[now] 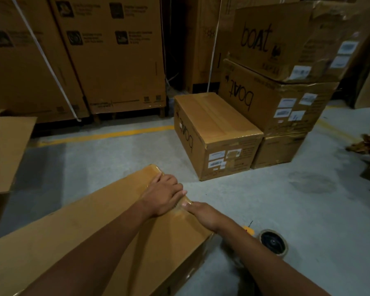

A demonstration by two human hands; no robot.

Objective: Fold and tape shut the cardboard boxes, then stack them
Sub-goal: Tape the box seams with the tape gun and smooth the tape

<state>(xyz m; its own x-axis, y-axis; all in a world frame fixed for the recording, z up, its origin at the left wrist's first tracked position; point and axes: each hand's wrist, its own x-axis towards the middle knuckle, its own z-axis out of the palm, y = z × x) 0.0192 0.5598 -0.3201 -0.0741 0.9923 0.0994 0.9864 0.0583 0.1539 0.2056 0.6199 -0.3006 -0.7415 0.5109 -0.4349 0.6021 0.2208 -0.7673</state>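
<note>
Step in hand: sealing. The cardboard box (pixel 107 227) being worked lies on the floor (pixel 265 189) directly in front of the person, flaps closed, with glossy tape (pixel 156 170) running along its far end.

The left hand (pixel 165 194) rests palm down on that taped end, fingers spread and pressing the tape against the cardboard. The right hand (pixel 202 212) reaches to the same edge just beside it, fingertips on the tape. Whether it presses or pinches a loose tape end cannot be told.

The tape roll (pixel 272 242) lies on the floor near the right forearm, beside a small yellow item (pixel 250 230).

Next move, as judged: smooth the strip down over the edge, confirm adhesion, then lift the box with both hands. A closed box (pixel 216 129) and the stacked boxes (pixel 276 99) stand ahead and offer the stacking position.
</note>
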